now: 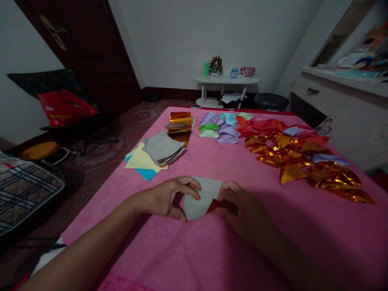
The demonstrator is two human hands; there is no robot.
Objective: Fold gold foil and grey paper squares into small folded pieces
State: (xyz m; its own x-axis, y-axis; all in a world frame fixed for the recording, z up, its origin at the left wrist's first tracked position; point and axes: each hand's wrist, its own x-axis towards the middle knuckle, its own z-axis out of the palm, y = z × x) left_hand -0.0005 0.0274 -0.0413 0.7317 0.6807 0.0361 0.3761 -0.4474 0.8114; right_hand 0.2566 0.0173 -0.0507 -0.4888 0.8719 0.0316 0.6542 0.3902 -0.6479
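A partly folded grey paper sheet (202, 197) with a red shiny underside lies on the pink cloth (212, 250) in front of me. My left hand (165, 197) pinches its left edge between thumb and fingers. My right hand (242, 210) presses and pinches its right edge, fingers curled. Both hands rest on the cloth.
A stack of grey sheets (163, 148) on yellow and blue paper sits at the left, with gold foil sheets (180, 121) behind. Folded pastel pieces (220, 128) lie in the middle. Gold and red foil folded pieces (303, 157) spread at the right. White drawers (342, 109) stand beside.
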